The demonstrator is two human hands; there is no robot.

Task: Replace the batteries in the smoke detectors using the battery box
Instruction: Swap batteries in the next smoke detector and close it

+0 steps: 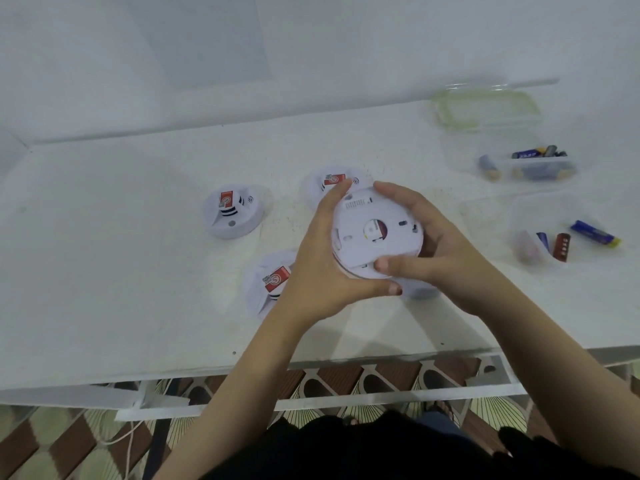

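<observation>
A plain white wall (311,46) fills the top of the view, meeting the far edge of a broad white table (104,289) whose top is faintly speckled and scuffed. Below the near edge, a white frame rail (381,396) runs across a floor (52,445) patterned in brown blocks and pale fan shapes, with a thin white cord (128,434) lying on it.

Over the middle of the table both hands clamp one round white smoke detector (374,233), held above the surface with its flat back facing up and a red part showing through the central hole. The left hand (322,268) curls round its left rim, thumb along the near edge. The right hand (446,251) wraps the right rim, thumb pressed on the near edge beside the left thumb.

Three more detectors lie on the table: one well left of the grip (235,213), one just behind it (332,183), one near-left, partly under the left wrist (270,282). Each shows a red label.

Far right of the grip and farther back lies a clear lid (485,109) with a greenish rim. Nearer than the lid stands the clear battery box (533,166), batteries inside. Right of the grip lie loose batteries: a blue and yellow one (595,234) and a red one (561,247).
</observation>
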